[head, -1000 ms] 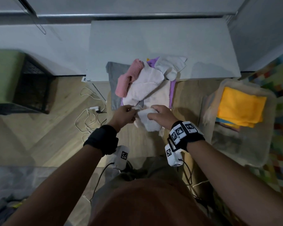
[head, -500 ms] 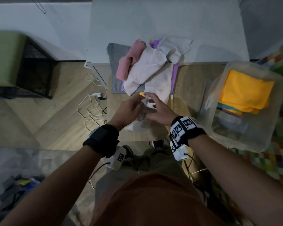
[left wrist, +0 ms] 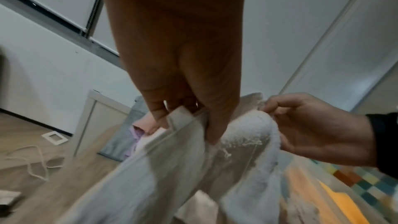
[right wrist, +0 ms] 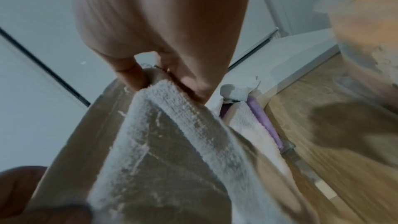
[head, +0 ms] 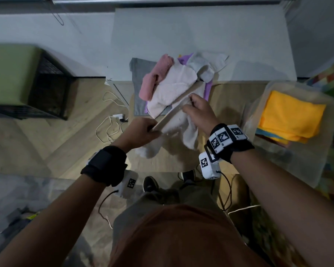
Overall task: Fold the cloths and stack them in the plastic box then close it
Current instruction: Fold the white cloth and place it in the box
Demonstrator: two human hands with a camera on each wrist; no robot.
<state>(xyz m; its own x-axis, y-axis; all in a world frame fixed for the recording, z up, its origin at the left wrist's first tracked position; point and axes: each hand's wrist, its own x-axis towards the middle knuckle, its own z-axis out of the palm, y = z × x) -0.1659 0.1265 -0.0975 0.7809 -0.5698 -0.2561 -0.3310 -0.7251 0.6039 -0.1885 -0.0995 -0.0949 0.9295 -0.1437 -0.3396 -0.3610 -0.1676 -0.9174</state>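
My feeds are dim and grainy, and the head view bows straight lines near its borders. Motion blur smears the white cloth (left wrist: 140, 185) below my left hand (left wrist: 178, 67), and a soft shadow lies on the floor (right wrist: 349, 125) right of my right hand (right wrist: 163, 28).

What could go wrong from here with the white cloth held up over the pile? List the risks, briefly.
1. The left hand and right hand only pinch the white cloth along one edge; a slip could drop it bunched.
2. Its hanging end sits close to the unfolded pile and might drag pieces off the table's near edge.
3. The plastic box stands off to the right, so the fold may loosen on the way over.
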